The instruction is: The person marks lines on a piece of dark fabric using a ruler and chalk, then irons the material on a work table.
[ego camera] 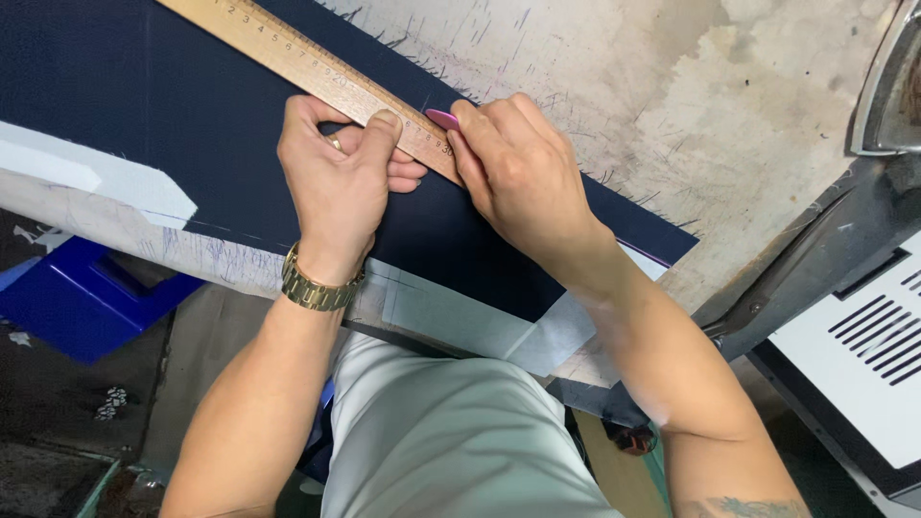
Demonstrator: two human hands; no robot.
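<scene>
While pressing wooden ruler [317, 69] onto dark blue fabric [192, 144], left hand [338, 187] curled; right hand [518, 168] beside, pinching pink chalk [442, 118].

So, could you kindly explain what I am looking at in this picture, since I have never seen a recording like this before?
There is no machine here: a person wears a camera on the head, so you look down along both arms at a worn, scratched worktable. A sheet of dark navy fabric lies on it. The left hand, with a gold-coloured watch on its wrist, presses a wooden ruler onto the fabric. The right hand holds a small pink piece of chalk at the ruler's end. White pattern pieces lie along the near table edge, and a blue box sits below.
</scene>
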